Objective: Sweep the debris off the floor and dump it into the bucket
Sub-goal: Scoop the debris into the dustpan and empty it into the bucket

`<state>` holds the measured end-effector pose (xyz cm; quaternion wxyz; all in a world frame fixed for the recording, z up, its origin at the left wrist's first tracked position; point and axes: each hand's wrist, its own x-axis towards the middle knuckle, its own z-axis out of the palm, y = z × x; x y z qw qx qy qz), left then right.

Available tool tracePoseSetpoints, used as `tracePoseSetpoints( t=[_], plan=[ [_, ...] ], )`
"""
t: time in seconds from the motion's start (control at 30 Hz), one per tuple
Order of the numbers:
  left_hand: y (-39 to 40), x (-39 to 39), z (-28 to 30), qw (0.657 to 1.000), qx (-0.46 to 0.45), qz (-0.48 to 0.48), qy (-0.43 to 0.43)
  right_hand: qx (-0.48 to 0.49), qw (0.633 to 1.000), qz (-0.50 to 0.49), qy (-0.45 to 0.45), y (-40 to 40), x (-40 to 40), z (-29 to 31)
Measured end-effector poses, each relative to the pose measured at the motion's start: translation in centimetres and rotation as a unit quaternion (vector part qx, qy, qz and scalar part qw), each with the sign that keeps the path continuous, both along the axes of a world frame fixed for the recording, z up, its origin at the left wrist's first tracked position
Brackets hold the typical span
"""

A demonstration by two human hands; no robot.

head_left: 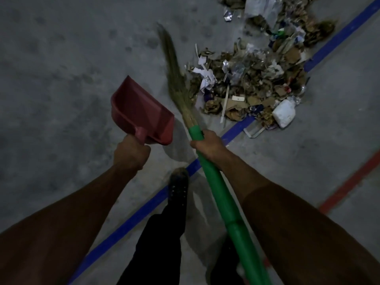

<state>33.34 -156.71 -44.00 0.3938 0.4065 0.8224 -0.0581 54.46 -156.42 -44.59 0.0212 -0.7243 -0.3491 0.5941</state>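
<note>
A red dustpan point(141, 112) is held up off the floor by my left hand point(130, 154), which grips its short handle. My right hand point(207, 146) is closed around the green handle of a grass broom point(221, 194). The broom's straw bristles point(175, 75) point away from me, blurred, just left of a debris pile point(248, 79). The pile is torn cardboard, crumpled paper, foil and plastic scraps, with a white plastic lump point(284, 113) at its near right. No bucket is in view.
The floor is grey concrete point(61, 68). A blue tape line point(156, 200) runs diagonally under the pile and past my dark shoe point(178, 186). A red tape line point(349, 184) crosses at the right. More debris point(287, 19) lies at the top right.
</note>
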Motion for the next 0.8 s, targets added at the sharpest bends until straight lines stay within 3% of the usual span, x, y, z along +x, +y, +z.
tracePoseSetpoints(
  t=[0.2,0.47,0.63,0.8],
  plan=[
    [1.5,-0.6,-1.3,1.0,0.022,-0.008,0.001,-0.041,0.983,-0.181,-0.015,1.0,3.4,-2.3],
    [2.0,0.0,-2.3,0.998,0.046,0.01,-0.051,-0.003,0.967,-0.252,-0.041,2.9,9.3,-2.9],
    [1.7,0.2,-1.6,0.998,0.033,0.019,-0.053,0.083,0.973,-0.211,-0.051,0.0,7.2,0.1],
    [1.1,0.4,-0.4,0.998,0.021,0.019,-0.053,0.034,0.996,-0.082,-0.029,-6.2,4.9,3.4]
  ],
)
